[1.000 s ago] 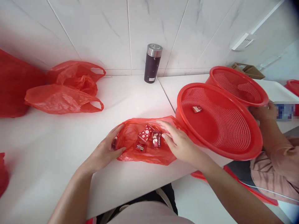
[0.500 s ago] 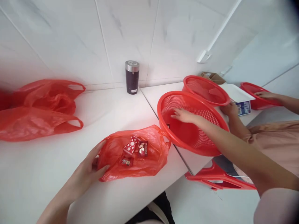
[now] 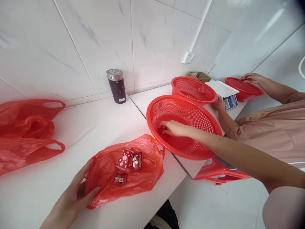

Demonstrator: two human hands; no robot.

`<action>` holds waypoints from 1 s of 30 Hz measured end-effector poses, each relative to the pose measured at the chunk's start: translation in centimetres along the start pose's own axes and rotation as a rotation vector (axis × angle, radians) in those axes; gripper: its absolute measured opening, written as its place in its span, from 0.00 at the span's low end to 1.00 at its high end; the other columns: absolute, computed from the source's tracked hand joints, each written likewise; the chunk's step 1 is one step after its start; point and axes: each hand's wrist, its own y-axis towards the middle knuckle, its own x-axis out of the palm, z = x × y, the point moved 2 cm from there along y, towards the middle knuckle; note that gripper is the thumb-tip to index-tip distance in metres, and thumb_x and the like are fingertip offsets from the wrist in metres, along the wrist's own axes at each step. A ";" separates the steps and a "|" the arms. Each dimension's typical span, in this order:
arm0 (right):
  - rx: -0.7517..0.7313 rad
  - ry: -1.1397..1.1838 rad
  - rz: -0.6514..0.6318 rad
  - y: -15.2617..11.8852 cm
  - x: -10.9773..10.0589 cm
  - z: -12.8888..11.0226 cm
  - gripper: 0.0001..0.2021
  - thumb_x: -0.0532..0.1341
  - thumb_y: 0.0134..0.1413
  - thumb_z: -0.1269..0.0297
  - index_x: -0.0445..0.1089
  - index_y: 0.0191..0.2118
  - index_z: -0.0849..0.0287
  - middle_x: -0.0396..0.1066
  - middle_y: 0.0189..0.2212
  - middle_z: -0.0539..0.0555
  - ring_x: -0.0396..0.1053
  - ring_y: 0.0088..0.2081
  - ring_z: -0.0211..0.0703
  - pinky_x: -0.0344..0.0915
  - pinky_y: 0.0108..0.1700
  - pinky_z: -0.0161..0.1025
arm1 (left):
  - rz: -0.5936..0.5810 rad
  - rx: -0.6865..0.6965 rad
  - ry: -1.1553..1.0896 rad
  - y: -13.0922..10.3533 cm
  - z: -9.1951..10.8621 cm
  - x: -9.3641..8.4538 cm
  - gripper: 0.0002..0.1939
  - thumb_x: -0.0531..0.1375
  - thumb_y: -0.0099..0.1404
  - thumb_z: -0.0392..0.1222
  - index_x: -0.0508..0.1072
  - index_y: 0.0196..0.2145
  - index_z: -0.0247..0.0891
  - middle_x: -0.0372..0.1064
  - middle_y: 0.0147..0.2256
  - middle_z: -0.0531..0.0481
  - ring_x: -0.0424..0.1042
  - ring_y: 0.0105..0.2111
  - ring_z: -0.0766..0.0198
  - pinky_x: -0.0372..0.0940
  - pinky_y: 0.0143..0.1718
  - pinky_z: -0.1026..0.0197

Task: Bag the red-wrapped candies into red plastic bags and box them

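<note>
Indoors | white table (image 3: 92, 122), marbled wall (image 3: 95, 41) | left hand (image 3: 75, 191) half-curled, holding red bag (image 3: 147, 168) | right hand (image 3: 173, 127) bent in basket (image 3: 187, 109), grip unclear

we've got packets (image 3: 136, 161) in a bag (image 3: 149, 173) on the table (image 3: 95, 127), basket (image 3: 179, 106) just right of the bag, second basket (image 3: 189, 86) behind that, tumbler (image 3: 116, 87) back by the wall (image 3: 107, 38), second bag (image 3: 30, 148) off to our left.
</note>
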 end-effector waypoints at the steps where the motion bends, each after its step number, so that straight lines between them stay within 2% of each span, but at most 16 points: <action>1: 0.017 0.155 -0.002 0.1 -0.6 0.1 0.10 0.57 0.61 0.61 0.69 0.47 0.54 0.74 0.43 0.55 0.73 0.37 0.40 0.70 0.37 0.36 | -0.002 -0.001 -0.013 0.0 0.0 0.0 0.50 0.64 0.51 0.63 0.45 0.66 0.58 0.77 0.34 0.57 0.75 0.33 0.53 0.71 0.34 0.56; 5: 0.042 0.812 -0.041 -0.9 -3.1 -1.3 0.12 0.57 0.62 0.57 0.68 0.44 0.59 0.74 0.43 0.58 0.72 0.32 0.37 0.68 0.27 0.32 | -0.007 0.004 -0.018 0.0 0.0 0.1 0.50 0.63 0.53 0.62 0.43 0.67 0.56 0.76 0.33 0.57 0.74 0.32 0.54 0.70 0.33 0.58; 7: -0.002 0.970 -0.069 -2.1 -3.4 -3.1 0.12 0.59 0.60 0.57 0.69 0.45 0.59 0.75 0.39 0.57 0.72 0.31 0.37 0.66 0.24 0.30 | -0.018 0.018 0.004 -0.2 0.3 0.1 0.49 0.63 0.54 0.62 0.44 0.67 0.54 0.75 0.30 0.56 0.73 0.30 0.56 0.68 0.31 0.59; 10: -0.079 1.026 -0.153 -3.9 -2.2 -6.7 0.14 0.59 0.60 0.55 0.70 0.45 0.59 0.74 0.35 0.55 0.72 0.29 0.38 0.68 0.25 0.32 | -0.011 0.049 0.030 -0.5 0.9 0.2 0.48 0.62 0.56 0.60 0.46 0.67 0.50 0.73 0.29 0.54 0.71 0.28 0.58 0.68 0.30 0.60; 12: -0.124 0.977 -0.199 -4.8 -0.7 -9.0 0.17 0.58 0.61 0.51 0.70 0.49 0.57 0.74 0.37 0.54 0.73 0.32 0.40 0.71 0.31 0.36 | 0.004 0.070 0.038 -0.8 1.3 0.2 0.47 0.62 0.57 0.59 0.46 0.67 0.48 0.72 0.29 0.53 0.70 0.27 0.60 0.68 0.29 0.60; 14: -0.133 0.856 -0.194 -5.2 0.7 -10.8 0.22 0.56 0.62 0.49 0.65 0.56 0.54 0.73 0.43 0.55 0.74 0.39 0.43 0.73 0.41 0.42 | 0.003 0.096 0.036 -1.0 1.5 0.2 0.46 0.62 0.58 0.57 0.46 0.68 0.47 0.72 0.29 0.53 0.69 0.26 0.61 0.68 0.28 0.59; 17: -0.140 0.643 -0.123 -5.4 2.3 -12.1 0.28 0.55 0.62 0.49 0.53 0.65 0.48 0.68 0.54 0.56 0.69 0.53 0.48 0.65 0.56 0.51 | -0.024 0.125 0.040 -1.1 1.4 0.0 0.45 0.62 0.59 0.55 0.45 0.68 0.47 0.71 0.30 0.52 0.70 0.26 0.60 0.68 0.28 0.58; 19: -0.165 0.558 -0.097 -5.6 2.9 -12.2 0.28 0.54 0.63 0.49 0.50 0.66 0.46 0.62 0.60 0.56 0.63 0.59 0.49 0.61 0.60 0.53 | -0.018 0.138 0.044 -1.1 1.1 -0.3 0.46 0.63 0.59 0.54 0.45 0.68 0.49 0.72 0.33 0.51 0.71 0.29 0.59 0.68 0.29 0.58; 22: -0.214 0.429 -0.059 -6.9 3.5 -12.2 0.23 0.51 0.65 0.52 0.54 0.63 0.44 0.60 0.62 0.53 0.62 0.60 0.48 0.62 0.60 0.51 | -0.017 0.164 0.013 -1.0 0.5 -0.7 0.46 0.64 0.59 0.53 0.45 0.68 0.53 0.73 0.39 0.50 0.72 0.33 0.59 0.70 0.33 0.58; 24: -0.236 0.306 0.022 -8.4 3.7 -12.1 0.19 0.51 0.65 0.54 0.59 0.60 0.44 0.63 0.60 0.51 0.62 0.59 0.46 0.60 0.61 0.49 | -0.031 0.172 -0.035 -1.0 0.2 -0.8 0.46 0.64 0.59 0.52 0.42 0.68 0.56 0.73 0.42 0.50 0.72 0.34 0.60 0.71 0.35 0.57; 26: -0.220 0.219 0.099 -10.0 4.2 -11.7 0.17 0.52 0.65 0.56 0.63 0.57 0.46 0.66 0.57 0.51 0.63 0.58 0.46 0.61 0.60 0.47 | 0.003 0.178 -0.078 -0.9 0.2 -1.0 0.47 0.64 0.59 0.52 0.41 0.68 0.58 0.70 0.49 0.48 0.73 0.34 0.61 0.72 0.34 0.57; 28: -0.144 0.199 0.129 -11.4 5.1 -10.8 0.16 0.51 0.65 0.57 0.64 0.55 0.48 0.70 0.52 0.53 0.68 0.53 0.46 0.67 0.54 0.45 | 0.079 0.144 -0.089 -0.8 0.3 -1.3 0.46 0.64 0.58 0.54 0.43 0.67 0.60 0.63 0.58 0.45 0.73 0.35 0.61 0.72 0.34 0.57; 30: -0.040 0.196 0.123 -12.4 6.4 -9.3 0.15 0.51 0.64 0.56 0.66 0.53 0.50 0.73 0.45 0.54 0.72 0.46 0.46 0.71 0.45 0.44 | 0.144 0.054 -0.085 -0.6 0.3 -1.7 0.43 0.63 0.58 0.57 0.49 0.66 0.55 0.61 0.60 0.43 0.75 0.36 0.59 0.73 0.34 0.57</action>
